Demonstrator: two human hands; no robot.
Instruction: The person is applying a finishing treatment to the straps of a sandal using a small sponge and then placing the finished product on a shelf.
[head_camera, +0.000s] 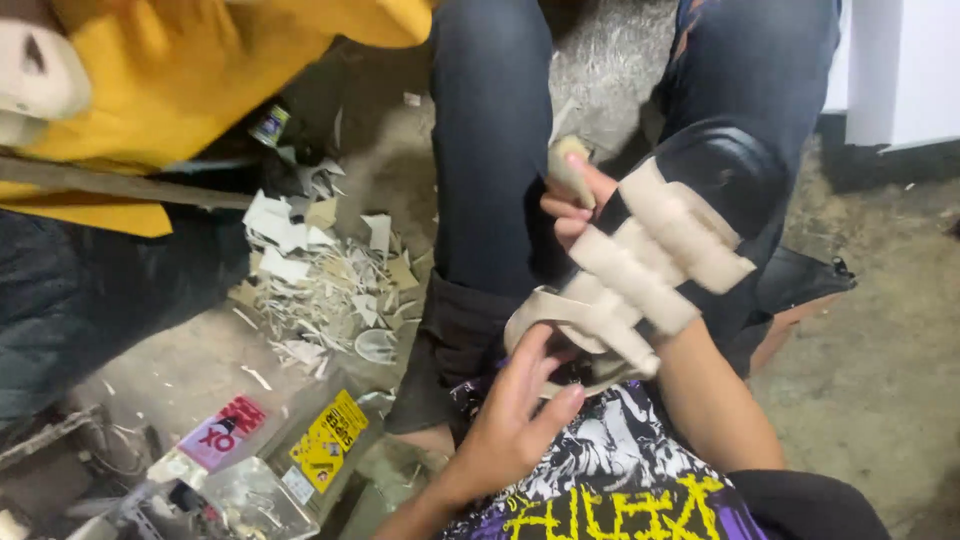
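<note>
One sandal (665, 245), black-soled with three beige straps, is being held sole-side away above the person's lap, in front of the dark trouser legs. The right hand (572, 205) is gripping it at its far edge, fingers curled shut around the sole and a small tan tool (568, 165). The left hand (520, 405) is lying half open, fingertips touching the loose beige strap end (545, 315) at the sandal's near end. One heap of pale paper scraps (320, 280) is lying on the grey concrete floor (880, 390) toward its left side. Two printed packets, one pink (222, 432) and one yellow (328, 440), are resting near the floor's lower left corner. Another person in a yellow garment (190, 70) is sitting at upper left.
</note>
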